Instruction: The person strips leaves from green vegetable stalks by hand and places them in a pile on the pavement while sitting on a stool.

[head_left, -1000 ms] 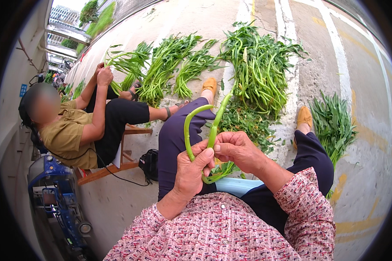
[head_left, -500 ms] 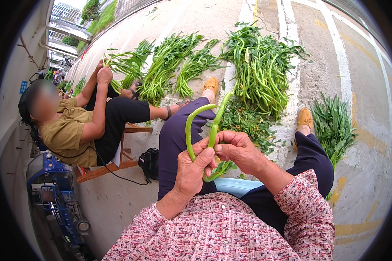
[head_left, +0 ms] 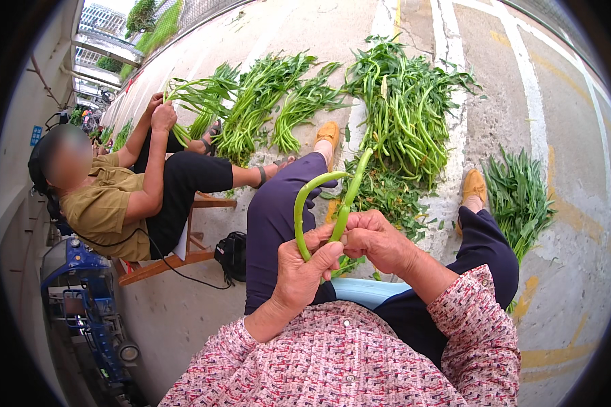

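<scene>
My left hand is closed around green water spinach stems. One stem, a curved one, arches up and to the right. Beside it a straighter jointed stem rises toward the pile on the ground. My right hand pinches low on the straighter stem, its fingertips against those of my left hand. The exact pinch point is partly hidden by the fingers. Just beneath my hands, some green leaves show in front of a light blue seat edge.
A large water spinach pile lies ahead, with a heap of loose leaves nearer me. Another bunch lies beyond my right foot. At left a seated person holds greens, near a black bag and a blue wheeled vehicle.
Both stems have shifted slightly right and downward. My right hand has turned and moved slightly down, its fingers curling closer to my left hand.
</scene>
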